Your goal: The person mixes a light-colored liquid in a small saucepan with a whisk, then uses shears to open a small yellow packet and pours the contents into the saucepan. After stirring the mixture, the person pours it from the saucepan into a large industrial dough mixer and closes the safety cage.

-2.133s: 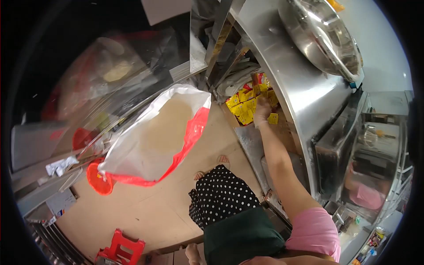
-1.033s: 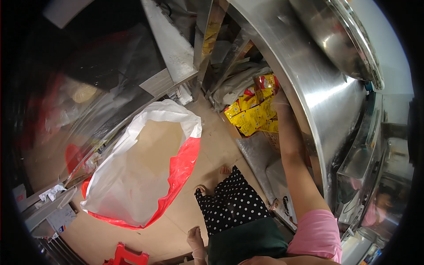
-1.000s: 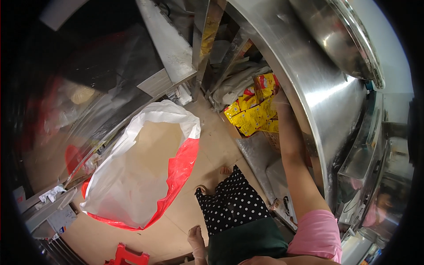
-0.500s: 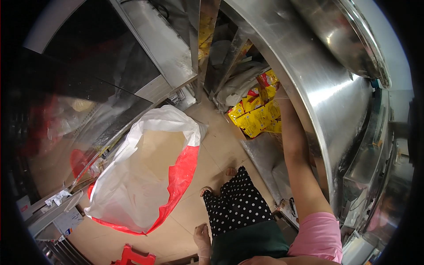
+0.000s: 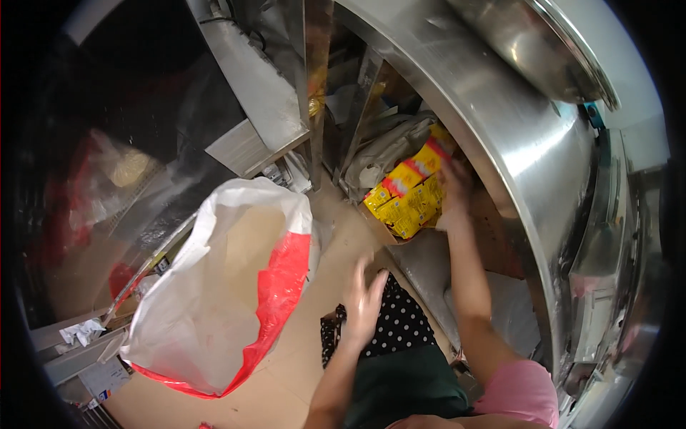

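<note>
Beneath the curved steel counter (image 5: pixel 518 161), my right hand (image 5: pixel 451 182), blurred, grips a red-and-yellow strip of packets (image 5: pixel 418 168) over a box (image 5: pixel 393 236) of yellow packets (image 5: pixel 404 211). My left hand (image 5: pixel 363 304) is raised in front of my spotted skirt, fingers apart, holding nothing. Left of it stands a large open white bag with a red band (image 5: pixel 284 275), pale powder or grain (image 5: pixel 243 257) inside. A crumpled grey cloth or sack (image 5: pixel 371 146) lies behind the packets.
A steel bowl (image 5: pixel 536 43) sits on the counter. A dark glossy panel (image 5: pixel 143 93) and steel ledge (image 5: pixel 268 100) are at upper left, a low rail (image 5: pixel 75 350) with crumpled paper at lower left. Steel legs (image 5: pixel 354 118) rise beside the box; tiled floor (image 5: pixel 179 407) is below.
My left hand has risen from the lower edge and opened. My right hand has pulled back slightly, with a strip of packets lifted in it.
</note>
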`<state>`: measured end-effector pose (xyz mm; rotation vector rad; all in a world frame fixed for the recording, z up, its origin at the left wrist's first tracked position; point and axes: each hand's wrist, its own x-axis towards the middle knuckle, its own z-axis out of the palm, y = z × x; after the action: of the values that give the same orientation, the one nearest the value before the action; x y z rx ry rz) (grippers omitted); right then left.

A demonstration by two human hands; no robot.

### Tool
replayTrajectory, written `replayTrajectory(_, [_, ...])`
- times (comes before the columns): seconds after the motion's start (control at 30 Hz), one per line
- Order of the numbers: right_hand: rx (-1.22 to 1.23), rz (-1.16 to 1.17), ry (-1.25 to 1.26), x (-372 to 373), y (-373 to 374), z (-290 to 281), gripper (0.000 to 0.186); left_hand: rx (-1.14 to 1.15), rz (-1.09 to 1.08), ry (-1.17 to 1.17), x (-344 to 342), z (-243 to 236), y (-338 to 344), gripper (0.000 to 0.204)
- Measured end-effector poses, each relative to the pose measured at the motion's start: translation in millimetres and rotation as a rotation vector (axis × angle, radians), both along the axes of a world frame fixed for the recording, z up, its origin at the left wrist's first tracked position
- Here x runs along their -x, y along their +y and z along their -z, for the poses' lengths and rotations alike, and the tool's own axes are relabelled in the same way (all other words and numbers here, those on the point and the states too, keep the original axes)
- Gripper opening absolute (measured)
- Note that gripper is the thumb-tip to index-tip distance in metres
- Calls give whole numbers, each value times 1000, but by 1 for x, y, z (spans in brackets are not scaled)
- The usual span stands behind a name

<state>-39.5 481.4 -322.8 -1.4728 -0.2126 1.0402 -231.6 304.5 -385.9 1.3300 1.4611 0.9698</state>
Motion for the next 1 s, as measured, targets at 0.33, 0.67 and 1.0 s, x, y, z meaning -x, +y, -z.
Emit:
replayTrajectory(0.33, [-208,-305,-724,-38,-83,110,16,205,391,-597,-76,57,151,19])
replayTrajectory(0.67, [-622,-954,-1117,-25,-22,63,20,-163,611,12,-44,37,146,18])
replayTrajectory(1.0, [-589,-764,-728,-1,-21,60,15,-90,446,-295,-54,55,152,18])
